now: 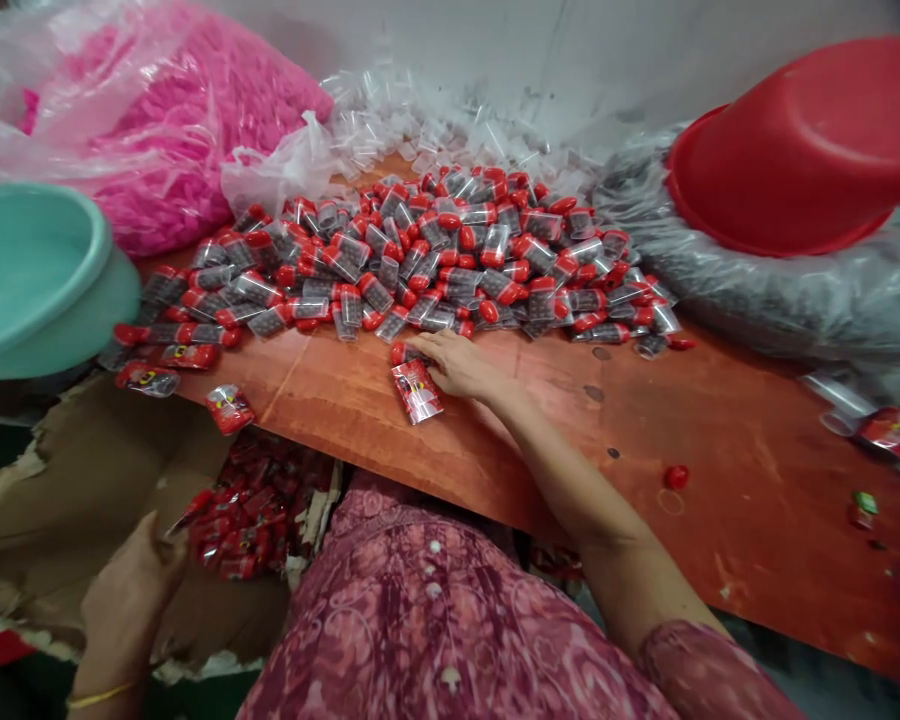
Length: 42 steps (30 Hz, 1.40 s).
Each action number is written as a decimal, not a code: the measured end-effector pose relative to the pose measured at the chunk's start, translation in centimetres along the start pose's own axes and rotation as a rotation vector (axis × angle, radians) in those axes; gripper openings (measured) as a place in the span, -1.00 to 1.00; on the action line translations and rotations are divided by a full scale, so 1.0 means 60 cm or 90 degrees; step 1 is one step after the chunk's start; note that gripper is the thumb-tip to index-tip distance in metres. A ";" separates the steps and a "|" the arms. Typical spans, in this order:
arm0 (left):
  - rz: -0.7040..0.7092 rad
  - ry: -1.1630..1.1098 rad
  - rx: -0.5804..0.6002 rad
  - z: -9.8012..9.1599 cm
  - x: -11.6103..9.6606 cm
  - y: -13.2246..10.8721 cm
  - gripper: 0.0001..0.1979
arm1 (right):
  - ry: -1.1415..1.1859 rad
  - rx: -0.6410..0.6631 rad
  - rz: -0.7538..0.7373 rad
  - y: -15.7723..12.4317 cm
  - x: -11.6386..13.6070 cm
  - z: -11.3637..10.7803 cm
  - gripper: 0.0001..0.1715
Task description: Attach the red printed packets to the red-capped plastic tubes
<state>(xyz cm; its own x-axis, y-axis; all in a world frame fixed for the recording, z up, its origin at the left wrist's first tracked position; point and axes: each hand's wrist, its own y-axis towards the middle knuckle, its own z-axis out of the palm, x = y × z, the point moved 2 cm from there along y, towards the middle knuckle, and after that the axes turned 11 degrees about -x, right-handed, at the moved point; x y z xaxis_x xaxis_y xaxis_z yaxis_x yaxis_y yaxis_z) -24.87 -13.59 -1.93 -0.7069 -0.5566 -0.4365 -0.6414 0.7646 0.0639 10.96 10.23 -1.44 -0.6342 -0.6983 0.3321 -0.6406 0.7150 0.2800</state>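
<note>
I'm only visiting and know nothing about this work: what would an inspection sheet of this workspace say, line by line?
Surface: reddish-brown table, marked with dark spots.
Job's things: a heap of clear containers with red ends; a printed red piece lying nearer the person; many red pieces in a ragged-edged cardboard box.
Clutter: a loose red bit and a small green-and-red item.
Grip: right hand beside the printed red piece; left hand over the box, its hold unclear.
Cables: nothing seen.
Surroundings: bagged pink pieces, a teal basin, an upturned red tub on a plastic bag.
</note>
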 end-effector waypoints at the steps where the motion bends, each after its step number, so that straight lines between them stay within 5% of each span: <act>1: -0.008 0.048 -0.055 -0.007 -0.006 -0.004 -0.69 | -0.002 0.004 0.005 0.001 -0.003 0.006 -0.49; 4: 0.032 -0.002 -0.066 0.019 -0.094 -0.020 -0.68 | -0.024 -0.026 0.051 -0.016 -0.018 0.016 -0.50; 9: 0.483 -0.233 0.003 0.142 -0.316 -0.035 -0.59 | -0.079 -0.084 0.130 -0.086 -0.032 0.009 -0.44; 13: 0.580 -0.159 0.085 0.213 -0.395 -0.029 -0.57 | -0.144 -0.165 0.208 -0.140 -0.020 -0.004 -0.52; 19: 0.557 -0.104 0.077 0.224 -0.396 -0.038 -0.61 | -0.047 -0.293 0.215 -0.139 0.037 0.013 -0.66; 29: 0.478 -0.212 0.002 0.248 -0.384 -0.067 -0.51 | 0.001 -0.158 0.405 -0.094 0.051 0.042 -0.77; 36: 0.437 -0.260 -0.026 0.245 -0.377 -0.068 -0.46 | 0.004 -0.092 0.253 -0.108 0.058 0.029 -0.74; 42: 0.398 -0.166 -0.010 0.255 -0.396 -0.068 -0.45 | -0.006 -0.267 0.303 -0.118 0.048 0.018 -0.69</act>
<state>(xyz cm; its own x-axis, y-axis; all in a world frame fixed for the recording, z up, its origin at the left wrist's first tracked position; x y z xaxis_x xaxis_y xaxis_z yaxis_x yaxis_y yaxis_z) -0.92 1.51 -5.55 -0.8524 0.0877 -0.5154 -0.1406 0.9111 0.3874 13.21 3.13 -3.44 -0.8131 -0.2995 0.4992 -0.0650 0.8989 0.4334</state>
